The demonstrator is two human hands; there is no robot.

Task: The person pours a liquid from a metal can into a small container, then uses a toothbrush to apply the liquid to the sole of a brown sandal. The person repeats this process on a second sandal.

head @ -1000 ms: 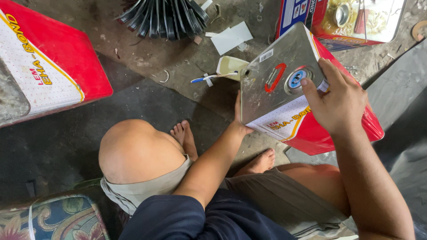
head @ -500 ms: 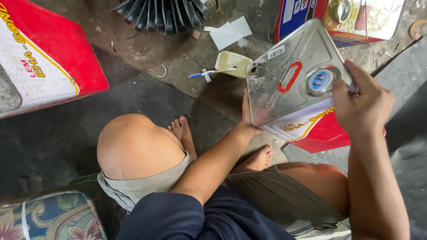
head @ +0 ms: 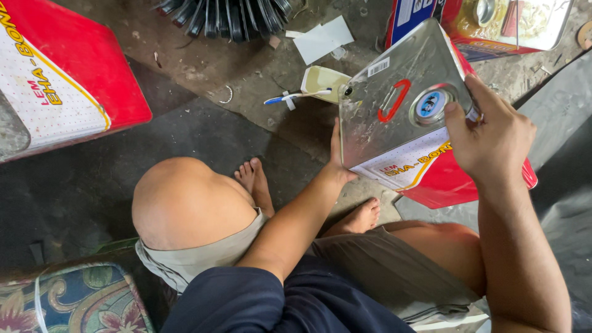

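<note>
The can (head: pixel 401 117) is held tilted above the floor (head: pixel 203 135), between both hands. The right hand (head: pixel 493 139) grips its right edge, thumb curled beside the blue cap (head: pixel 430 103). The left hand (head: pixel 338 157) presses flat against its left side, fingers mostly hidden.
</note>
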